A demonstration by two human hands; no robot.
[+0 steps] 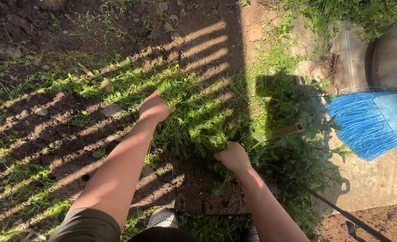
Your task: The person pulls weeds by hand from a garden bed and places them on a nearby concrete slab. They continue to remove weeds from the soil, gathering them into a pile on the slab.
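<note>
Gripping the weeds from the head view, our left hand is fisted in the clump's top and our right hand is clenched on stems at its near edge, beside bare soil. We judge the stems may snap above the roots — a sideways jerk would do it — or our elbow could knock the broom.

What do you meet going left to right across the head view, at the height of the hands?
Bare soil → left hand gripping weeds → right hand gripping the same weeds → blue broom on concrete.
</note>
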